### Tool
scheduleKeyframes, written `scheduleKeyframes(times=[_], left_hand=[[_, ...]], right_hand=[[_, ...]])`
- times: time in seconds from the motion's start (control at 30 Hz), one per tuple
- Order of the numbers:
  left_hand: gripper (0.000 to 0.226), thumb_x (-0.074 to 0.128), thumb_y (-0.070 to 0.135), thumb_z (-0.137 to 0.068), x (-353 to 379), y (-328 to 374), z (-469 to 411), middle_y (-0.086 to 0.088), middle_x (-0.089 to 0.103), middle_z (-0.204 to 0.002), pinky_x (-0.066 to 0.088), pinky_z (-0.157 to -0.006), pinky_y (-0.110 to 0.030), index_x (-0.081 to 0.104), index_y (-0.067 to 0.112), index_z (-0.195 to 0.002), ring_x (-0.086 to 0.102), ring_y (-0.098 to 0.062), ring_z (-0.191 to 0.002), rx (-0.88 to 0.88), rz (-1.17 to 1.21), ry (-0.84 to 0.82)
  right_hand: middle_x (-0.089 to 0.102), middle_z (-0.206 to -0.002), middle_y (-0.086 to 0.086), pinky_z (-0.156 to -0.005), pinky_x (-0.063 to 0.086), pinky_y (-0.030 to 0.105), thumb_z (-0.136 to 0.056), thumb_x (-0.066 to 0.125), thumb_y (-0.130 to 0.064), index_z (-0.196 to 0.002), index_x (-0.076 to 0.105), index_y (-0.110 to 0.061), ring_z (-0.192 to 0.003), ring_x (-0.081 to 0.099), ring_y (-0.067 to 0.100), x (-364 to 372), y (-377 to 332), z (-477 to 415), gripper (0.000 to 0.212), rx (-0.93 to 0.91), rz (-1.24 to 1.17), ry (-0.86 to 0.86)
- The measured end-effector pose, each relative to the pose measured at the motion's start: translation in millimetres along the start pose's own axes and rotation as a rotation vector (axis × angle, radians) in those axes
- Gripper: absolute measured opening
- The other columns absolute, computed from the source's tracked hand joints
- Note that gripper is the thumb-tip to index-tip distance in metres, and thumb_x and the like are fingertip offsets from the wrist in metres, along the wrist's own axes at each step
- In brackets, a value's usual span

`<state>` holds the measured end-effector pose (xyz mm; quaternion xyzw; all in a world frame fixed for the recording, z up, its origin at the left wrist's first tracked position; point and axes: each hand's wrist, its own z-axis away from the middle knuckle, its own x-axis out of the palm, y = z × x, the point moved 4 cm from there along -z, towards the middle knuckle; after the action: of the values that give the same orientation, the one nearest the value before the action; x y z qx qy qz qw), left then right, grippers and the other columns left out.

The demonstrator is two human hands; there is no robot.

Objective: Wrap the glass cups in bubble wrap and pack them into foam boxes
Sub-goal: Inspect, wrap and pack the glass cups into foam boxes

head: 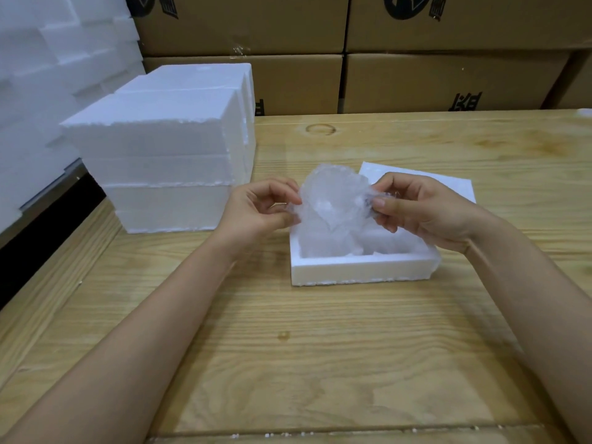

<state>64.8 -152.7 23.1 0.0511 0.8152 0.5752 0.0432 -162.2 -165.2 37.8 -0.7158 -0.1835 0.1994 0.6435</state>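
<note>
A bundle of bubble wrap (331,203) is hanging between the two hands, just above the open foam box (362,269), its lower end dipping into the box's left side. The wrap is cloudy and crumpled, so whether a glass cup is sitting inside it is hard to make out; only a pale rounded shape is showing through. The left hand (259,209) is pinching the wrap's left edge between thumb and curled fingers. The right hand (423,209) is pinching the right edge the same way, with a twist of film bunching at its fingertips.

The box is lying on the wooden table (288,347) in front of the person, its near wall facing the camera. The bundle and the right hand are covering much of the interior, so what else is lying inside cannot be told, though something pale and soft-looking is showing in the right part. A flat white foam lid (448,184) is lying just behind the box, partly hidden by the right hand.

To the left, a stack of closed foam boxes (160,155) is standing on the table, with a second stack behind it mostly hidden. More foam pieces (38,75) are piling up at the far left, cut off by the frame edge. Brown cardboard cartons (448,81) are lining the back, their printed marks cut off or too partial to read.
</note>
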Motion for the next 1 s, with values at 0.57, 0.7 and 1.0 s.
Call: scheduleKeyframes(times=[0.57, 0.7, 1.0], left_hand=[[0.063, 0.081, -0.008, -0.064, 2.6, 22.3, 3.2, 0.012, 0.066, -0.064, 0.041, -0.093, -0.03, 0.068, 0.039, -0.104, 0.061, -0.001, -0.072, 0.013, -0.462, -0.197], [0.056, 0.083, -0.004, -0.063, 2.1, 20.1, 3.1, 0.012, 0.067, -0.064, 0.04, -0.083, -0.022, 0.069, 0.037, -0.099, 0.059, 0.0, -0.073, 0.005, -0.495, -0.236], [0.039, 0.072, 0.017, -0.064, -2.7, 11.1, 2.8, 0.017, 0.065, -0.075, 0.039, -0.075, -0.016, 0.071, 0.04, -0.096, 0.057, 0.0, -0.078, -0.007, -0.477, -0.254]], right_hand=[[0.066, -0.066, -0.002, -0.053, 0.04, 0.011, -0.092, 0.054, 0.0, -0.079, 0.057, -0.008, -0.056, 0.055, 0.0, 4.2, -1.1, 3.8, 0.016, 0.018, 0.348, 0.003], [0.065, -0.068, -0.001, -0.057, 0.042, 0.012, -0.093, 0.053, 0.0, -0.08, 0.057, -0.009, -0.062, 0.058, 0.001, 9.2, 0.1, 3.3, 0.016, 0.016, 0.424, -0.009], [0.065, -0.067, -0.01, -0.068, 0.042, 0.029, -0.092, 0.059, -0.012, -0.078, 0.059, -0.009, -0.067, 0.054, 0.01, 7.9, 8.0, 0.4, 0.014, -0.009, 0.661, 0.021]])
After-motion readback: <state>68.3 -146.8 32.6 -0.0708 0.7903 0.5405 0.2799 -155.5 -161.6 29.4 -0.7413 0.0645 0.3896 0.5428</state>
